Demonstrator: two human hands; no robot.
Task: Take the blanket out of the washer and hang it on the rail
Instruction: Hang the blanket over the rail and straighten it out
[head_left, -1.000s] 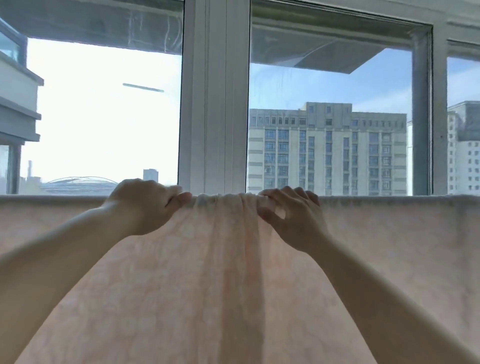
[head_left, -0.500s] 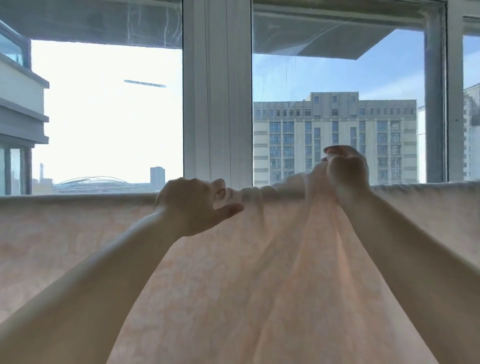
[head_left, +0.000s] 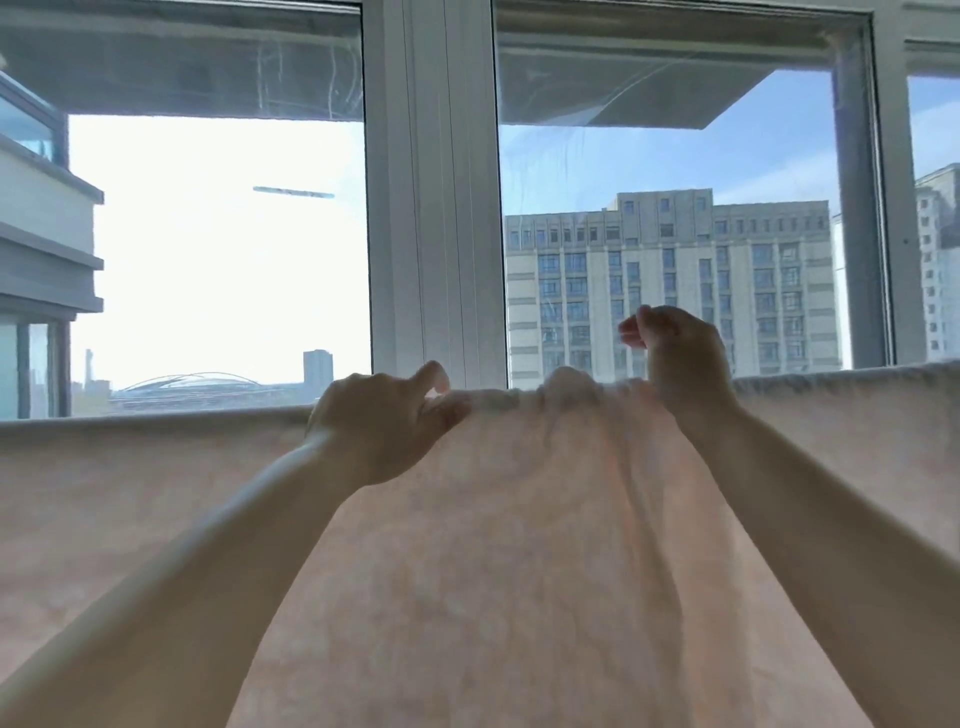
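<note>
Head view: the blanket (head_left: 493, 545) already hangs along the rail, which it hides, filling the lower frame. At centre the left hand (head_left: 376, 423) pinches its bunched top edge; the right hand (head_left: 680, 358), raised, looks closed, its grip unclear. Only spreading seems left.

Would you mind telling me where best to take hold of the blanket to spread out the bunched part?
Probably pinch the blanket at its gathered top fold, between the left hand and right hand. Come from above on the near side: the folds crowd there, while the edge lies flat to either side.
</note>
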